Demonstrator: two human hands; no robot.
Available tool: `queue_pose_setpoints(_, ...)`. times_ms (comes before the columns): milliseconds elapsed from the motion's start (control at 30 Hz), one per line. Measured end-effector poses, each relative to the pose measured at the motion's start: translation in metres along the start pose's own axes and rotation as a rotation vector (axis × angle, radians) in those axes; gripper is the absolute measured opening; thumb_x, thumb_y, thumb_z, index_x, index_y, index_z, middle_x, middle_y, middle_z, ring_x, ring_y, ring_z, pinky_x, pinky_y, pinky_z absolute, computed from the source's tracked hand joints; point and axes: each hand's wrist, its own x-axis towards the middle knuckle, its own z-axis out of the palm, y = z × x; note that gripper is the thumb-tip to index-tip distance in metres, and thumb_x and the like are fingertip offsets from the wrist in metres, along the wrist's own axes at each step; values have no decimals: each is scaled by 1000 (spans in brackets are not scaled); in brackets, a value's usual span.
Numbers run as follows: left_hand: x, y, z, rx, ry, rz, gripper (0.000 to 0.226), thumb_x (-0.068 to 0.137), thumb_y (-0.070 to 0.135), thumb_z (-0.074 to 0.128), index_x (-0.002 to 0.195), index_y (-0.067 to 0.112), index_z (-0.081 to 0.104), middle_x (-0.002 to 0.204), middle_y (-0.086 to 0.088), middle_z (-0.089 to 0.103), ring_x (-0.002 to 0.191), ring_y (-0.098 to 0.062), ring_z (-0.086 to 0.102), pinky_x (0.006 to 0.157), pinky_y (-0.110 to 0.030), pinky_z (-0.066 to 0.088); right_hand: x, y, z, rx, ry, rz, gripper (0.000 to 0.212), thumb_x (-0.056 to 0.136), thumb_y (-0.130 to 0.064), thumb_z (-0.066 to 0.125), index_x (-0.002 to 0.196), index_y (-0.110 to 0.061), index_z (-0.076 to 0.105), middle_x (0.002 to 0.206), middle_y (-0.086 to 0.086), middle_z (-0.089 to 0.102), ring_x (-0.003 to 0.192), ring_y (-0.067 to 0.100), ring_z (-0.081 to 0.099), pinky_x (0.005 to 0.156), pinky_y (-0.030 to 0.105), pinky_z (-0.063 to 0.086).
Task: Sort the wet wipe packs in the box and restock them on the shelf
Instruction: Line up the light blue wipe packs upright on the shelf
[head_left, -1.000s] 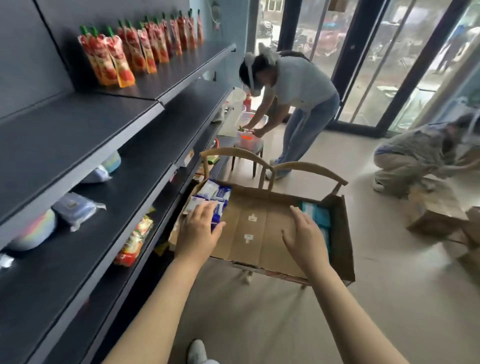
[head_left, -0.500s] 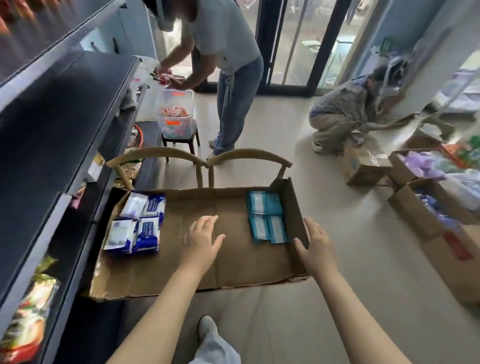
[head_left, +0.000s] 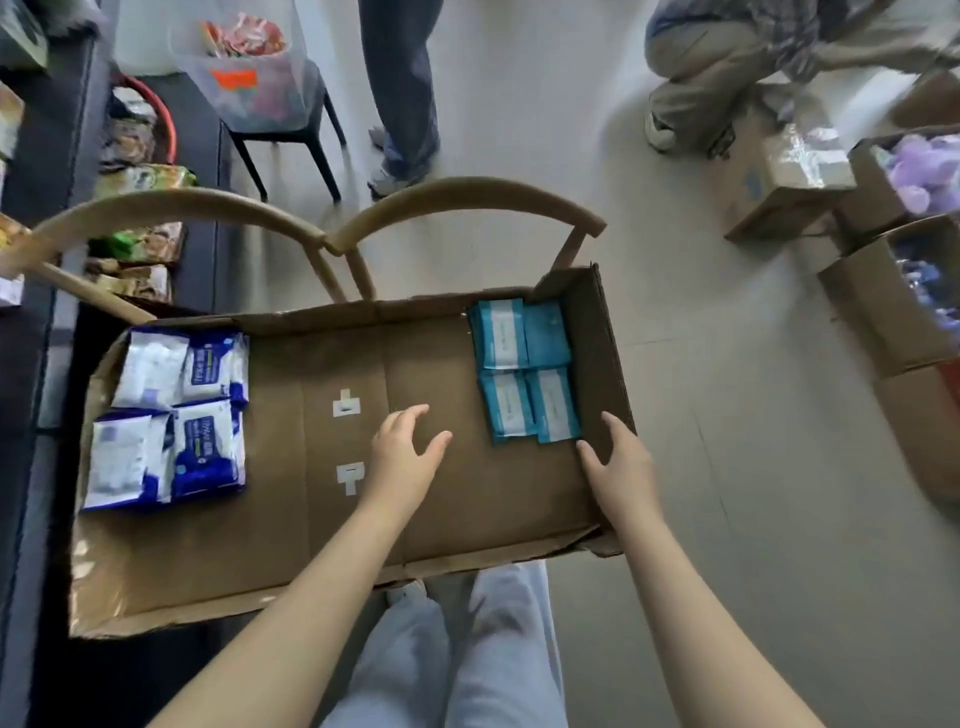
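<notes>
A shallow cardboard box (head_left: 343, 551) lies open on a wooden chair. Several blue-and-white wet wipe packs (head_left: 171, 415) sit in its left end. Several teal wet wipe packs (head_left: 524, 374) lie in its far right corner. My left hand (head_left: 402, 457) hovers over the bare middle of the box floor, fingers relaxed, holding nothing. My right hand (head_left: 618, 462) is at the box's right wall, just below the teal packs, fingers loosely spread and empty.
The dark shelf unit (head_left: 31, 364) runs along the left, with snack packs on its low tier. The wooden chair back (head_left: 322, 228) arches behind the box. A person stands by a stool with a clear bin (head_left: 249, 78). Another person crouches among cardboard boxes (head_left: 789, 182) on the right.
My view has tipped down from the shelves to look straight into the box. Both hands moved right across the box, the right one reaching its right wall.
</notes>
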Motion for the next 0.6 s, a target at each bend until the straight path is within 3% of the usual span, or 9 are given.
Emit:
queue_pose_setpoints(200,88,-11,68,-78,-45,-99,46,93,38,63,135,23,52,130,8,50,121,-9,47,94,-22,35,82,37,64,30,-98,116,56,97,-27,60,148,-12,40,147,8,48,136,24,44,109,31,35)
queue_pose_setpoints(333,131,-14,114,-193,-100,-263,50,92,40,65,136,21,52,125,9,51,116,-7,48,93,-21,33,124,52,88,82,-140,170,50,98,-24,58,145,-11,44,144,10,51,130,25,48,92,20,32)
queue_pose_setpoints(467,147,-20,154,-319,-203,-451,54,91,38,67,138,18,48,124,5,55,106,-9,51,86,-20,37,145,57,108,96,-144,171,47,97,-21,57,142,-11,47,138,11,55,124,26,53,87,19,35)
queue_pose_setpoints(600,148,-24,180,-419,-210,-505,49,91,32,68,134,17,50,118,4,58,90,-1,55,66,-12,39,149,57,120,88,-61,212,54,99,-22,54,149,-8,37,144,13,48,129,28,49,101,31,39)
